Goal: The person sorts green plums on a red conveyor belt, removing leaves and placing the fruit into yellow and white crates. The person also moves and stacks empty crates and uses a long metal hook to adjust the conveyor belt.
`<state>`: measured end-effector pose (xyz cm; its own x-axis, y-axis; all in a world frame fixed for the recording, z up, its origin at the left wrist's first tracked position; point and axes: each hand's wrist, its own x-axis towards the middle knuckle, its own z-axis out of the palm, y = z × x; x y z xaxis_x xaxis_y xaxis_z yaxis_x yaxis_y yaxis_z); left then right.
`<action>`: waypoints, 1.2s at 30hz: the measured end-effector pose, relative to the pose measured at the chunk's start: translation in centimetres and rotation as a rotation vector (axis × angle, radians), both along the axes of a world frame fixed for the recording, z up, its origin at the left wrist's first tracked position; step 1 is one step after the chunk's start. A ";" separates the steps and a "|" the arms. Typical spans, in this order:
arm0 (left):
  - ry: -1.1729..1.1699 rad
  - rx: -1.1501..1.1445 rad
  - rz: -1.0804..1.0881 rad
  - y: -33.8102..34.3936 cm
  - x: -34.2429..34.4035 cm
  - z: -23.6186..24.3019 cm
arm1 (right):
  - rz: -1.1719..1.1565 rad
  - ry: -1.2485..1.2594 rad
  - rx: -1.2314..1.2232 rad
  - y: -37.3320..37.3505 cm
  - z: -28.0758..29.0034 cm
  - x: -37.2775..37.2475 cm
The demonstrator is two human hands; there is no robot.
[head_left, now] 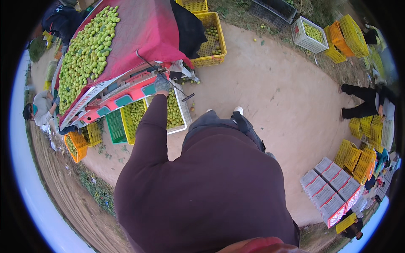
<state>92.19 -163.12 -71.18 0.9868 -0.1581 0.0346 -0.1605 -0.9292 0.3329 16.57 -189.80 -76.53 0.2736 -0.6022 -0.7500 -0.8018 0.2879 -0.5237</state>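
My left hand (161,83), in a grey glove, is closed around a thin dark metal rod (180,90) at the corner of a red-framed truck bed or sorting rack (137,85). One end of the rod is bent and lies near the red cloth; the other ends in a crossbar. Round green fruit (86,59) is heaped on the red cloth (141,33) over the frame. Below my forearm stand a white crate (186,110) and a yellow crate (128,122), both holding green fruit. My right hand is out of view.
A large yellow crate (222,46) with some fruit stands beyond the frame. A person (40,111) is at the far left, another (360,101) at the right. Stacked printed cartons (329,189) and yellow crates (354,158) stand at right, on dirt ground.
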 end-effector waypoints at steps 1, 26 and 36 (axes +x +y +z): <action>0.041 -0.052 0.045 -0.3 0.2 0.1 | -0.114 -0.009 0.087 -1.7 -0.5 -0.7; 0.317 -0.991 0.360 -9.0 -8.1 13.5 | -0.033 -0.211 0.047 -23.6 4.0 9.8; -0.676 -1.173 -0.739 -20.9 -13.9 51.2 | 0.315 -1.017 -1.022 -29.8 48.4 39.0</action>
<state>78.25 -184.01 -19.98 0.4523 -0.1534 0.8785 -0.8689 0.1464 0.4729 55.56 -219.61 -28.15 0.6274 -0.5569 0.5443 0.0688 -0.6565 -0.7511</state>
